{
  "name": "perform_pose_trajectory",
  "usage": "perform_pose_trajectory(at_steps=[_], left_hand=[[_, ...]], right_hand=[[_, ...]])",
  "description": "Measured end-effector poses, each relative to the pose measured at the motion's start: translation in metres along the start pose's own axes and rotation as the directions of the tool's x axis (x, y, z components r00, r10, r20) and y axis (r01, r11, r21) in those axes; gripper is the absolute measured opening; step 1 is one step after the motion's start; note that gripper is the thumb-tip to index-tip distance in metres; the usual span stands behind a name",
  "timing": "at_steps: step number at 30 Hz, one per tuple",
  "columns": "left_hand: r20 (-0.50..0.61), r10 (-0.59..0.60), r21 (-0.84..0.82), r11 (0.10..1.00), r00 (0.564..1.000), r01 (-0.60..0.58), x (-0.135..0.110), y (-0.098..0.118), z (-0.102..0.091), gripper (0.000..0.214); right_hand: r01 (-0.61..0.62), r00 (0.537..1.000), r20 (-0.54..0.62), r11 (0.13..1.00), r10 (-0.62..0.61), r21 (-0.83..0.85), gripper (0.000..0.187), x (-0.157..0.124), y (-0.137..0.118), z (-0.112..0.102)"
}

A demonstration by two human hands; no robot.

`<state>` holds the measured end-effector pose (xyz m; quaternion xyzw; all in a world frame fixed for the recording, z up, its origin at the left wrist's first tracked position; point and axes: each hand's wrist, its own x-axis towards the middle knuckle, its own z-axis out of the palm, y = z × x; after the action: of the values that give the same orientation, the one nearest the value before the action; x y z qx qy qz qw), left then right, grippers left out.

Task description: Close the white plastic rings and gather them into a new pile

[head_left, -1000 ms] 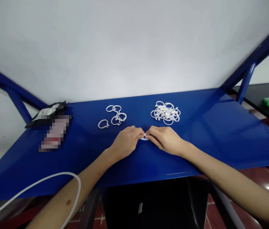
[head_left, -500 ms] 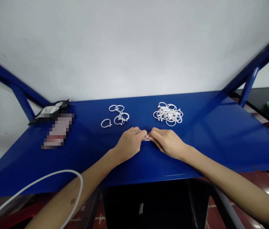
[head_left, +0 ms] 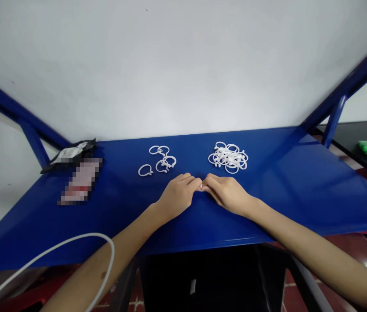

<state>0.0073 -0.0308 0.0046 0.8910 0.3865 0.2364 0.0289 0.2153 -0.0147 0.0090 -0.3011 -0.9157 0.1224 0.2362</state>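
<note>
The left hand (head_left: pixel 179 195) and right hand (head_left: pixel 227 193) meet over the middle of the counter (head_left: pixel 190 234), fingers closed and tips nearly touching. Both seem to pinch one small white ring (head_left: pixel 201 186); only a sliver shows between the fingertips, so its kind is judged from the others lying about, and whether its ends are joined cannot be told.

Farther off to the left lies a loose group (head_left: pixel 169 161) of white rings, a few overlapping, with a single ring (head_left: pixel 145 175) just apart on its near left side. Farther off to the right is a denser pile (head_left: pixel 228 157), its rings tangled together.

The step in hand looks like working the ring's ends with both hands at once. The next move seems to call for a firm, level pinch, the two sides kept in line and pressed evenly, since a thin, smooth piece could slip or twist. A white cable (head_left: pixel 89 235) crosses the left forearm at the near left, well apart from the fingers.
</note>
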Motion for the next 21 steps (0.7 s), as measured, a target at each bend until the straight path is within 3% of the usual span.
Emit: perform_pose_trajectory(at_steps=[3, 6, 10, 13, 16, 21], left_hand=[[0.021, -0.026, -0.024, 0.999, 0.999, 0.027, 0.005, -0.004, -0.007, 0.024], [-0.045, -0.055, 0.055, 0.997, 0.997, 0.058, 0.008, -0.017, -0.016, 0.021], [-0.133, -0.254, 0.261, 0.924, 0.958, 0.281, 0.003, -0.048, -0.027, 0.034], [-0.112, -0.300, 0.335, 0.886, 0.947, 0.321, -0.003, -0.067, -0.029, 0.029], [-0.091, -0.303, 0.321, 0.893, 0.949, 0.316, -0.006, -0.076, -0.027, 0.019], [-0.114, -0.273, 0.329, 0.897, 0.955, 0.296, -0.004, -0.070, -0.027, 0.016]], right_hand=[[-0.142, 0.990, 0.013, 0.955, 0.144, 0.261, 0.020, 0.004, 0.003, -0.004], [-0.198, 0.976, -0.025, 0.924, 0.218, 0.326, 0.017, 0.007, 0.006, -0.012], [-0.160, 0.936, -0.294, 0.978, 0.194, 0.133, 0.014, 0.005, 0.021, -0.027], [-0.316, 0.841, -0.469, 0.948, 0.267, -0.027, 0.016, 0.000, 0.042, -0.035], [-0.426, 0.800, -0.519, 0.894, 0.303, -0.135, 0.019, -0.004, 0.064, -0.035], [-0.429, 0.827, -0.480, 0.879, 0.292, -0.205, 0.018, -0.005, 0.072, -0.030]])
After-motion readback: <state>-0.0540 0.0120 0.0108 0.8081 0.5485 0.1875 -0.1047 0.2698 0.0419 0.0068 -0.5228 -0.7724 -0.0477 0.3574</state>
